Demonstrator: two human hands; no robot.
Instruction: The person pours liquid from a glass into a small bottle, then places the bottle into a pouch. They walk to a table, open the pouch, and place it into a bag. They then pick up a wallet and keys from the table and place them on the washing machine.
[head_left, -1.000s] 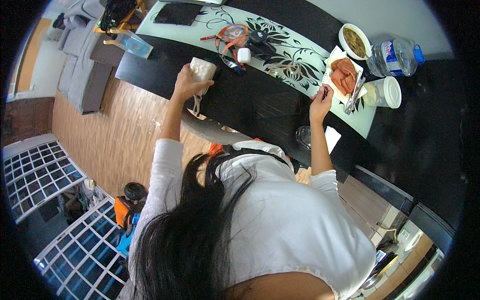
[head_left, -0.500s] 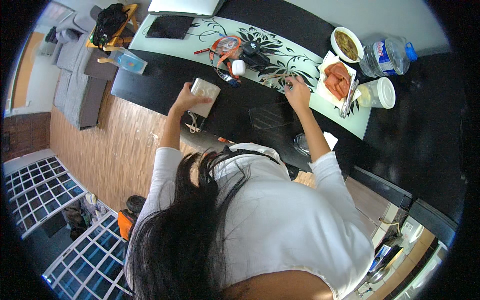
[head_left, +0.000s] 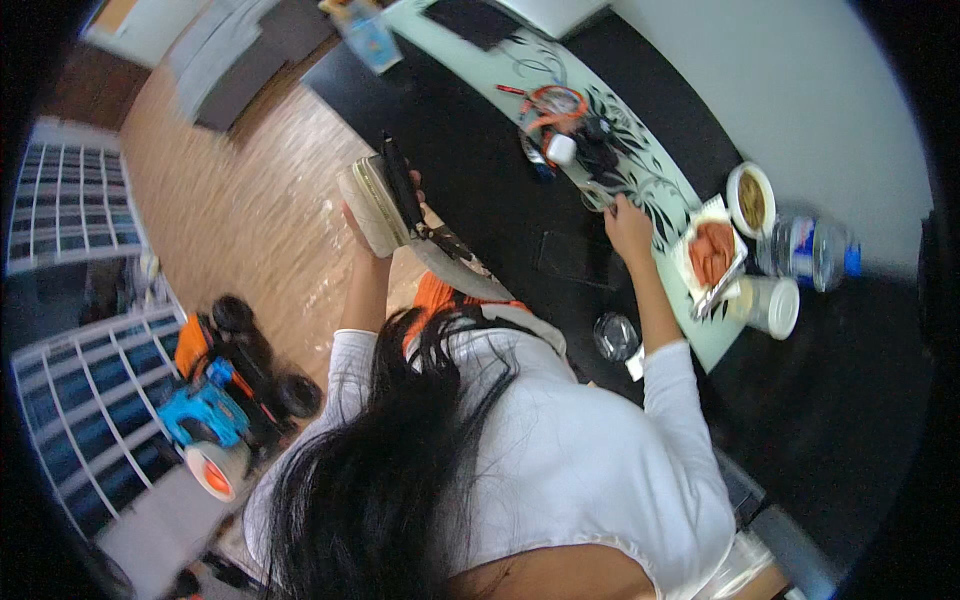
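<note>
My left hand (head_left: 358, 232) is closed around a cream wallet (head_left: 372, 208) with a gold zip along its edge. It is held up at the table's near left edge. A long black thing (head_left: 400, 185) stands against the wallet's right side, its kind unclear; fingertips show behind it. My right hand (head_left: 628, 232) is closed at the edge of the patterned table runner (head_left: 722, 342). Its fingers pinch a thin-framed thing that looks like eyeglasses (head_left: 598, 197), partly hidden and blurred. Just beyond lie a white earbud case (head_left: 561, 150) and an orange lanyard (head_left: 556, 104).
Right of my right hand are sliced orange-pink food (head_left: 712, 252) with tongs, a bowl (head_left: 750, 198), a water bottle (head_left: 812, 252) and a lidded tub (head_left: 772, 307). A flat dark rectangle (head_left: 578, 258) and a clear round dish (head_left: 616, 337) lie nearer. A toy vehicle (head_left: 215, 400) stands lower left.
My left hand has lifted and tilted the wallet, so its zip edge and the black thing beside it show. The whole view has turned, bringing the toy vehicle into sight.
</note>
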